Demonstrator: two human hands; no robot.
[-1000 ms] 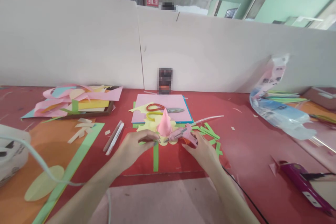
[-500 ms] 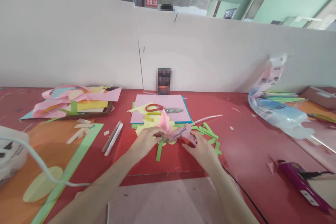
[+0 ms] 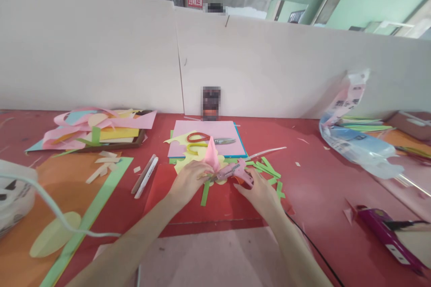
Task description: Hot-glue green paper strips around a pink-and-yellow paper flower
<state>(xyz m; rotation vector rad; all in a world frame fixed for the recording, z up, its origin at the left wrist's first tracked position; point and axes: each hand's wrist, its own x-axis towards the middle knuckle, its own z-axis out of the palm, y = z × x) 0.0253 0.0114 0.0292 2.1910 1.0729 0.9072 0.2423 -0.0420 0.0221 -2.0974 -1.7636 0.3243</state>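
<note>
My right hand point(image 3: 264, 193) is closed around a pink glue gun point(image 3: 233, 170), whose nozzle points left. A clear glue stick point(image 3: 267, 152) sticks out behind it. Fingers bent, my left hand point(image 3: 190, 181) grips the base of a pink paper cone point(image 3: 212, 154), close by the nozzle. Yellow scalloped paper point(image 3: 182, 166) lies around and behind the cone. A green paper strip point(image 3: 204, 193) hangs down below the nozzle over a red sheet point(image 3: 188, 210). My left fingertips are partly hidden.
Behind my hands, red-handled scissors point(image 3: 224, 141) rest on pink paper point(image 3: 178, 128). Green strips point(image 3: 266, 167) lie right of the glue gun. Two pens point(image 3: 147, 177) and a tray of paper scraps point(image 3: 124, 145) are at left. A purple power strip point(image 3: 387, 237) and plastic bag point(image 3: 363, 143) are at right.
The left fingers have shifted slightly at the cone's base. The glue gun and right hand look almost unchanged.
</note>
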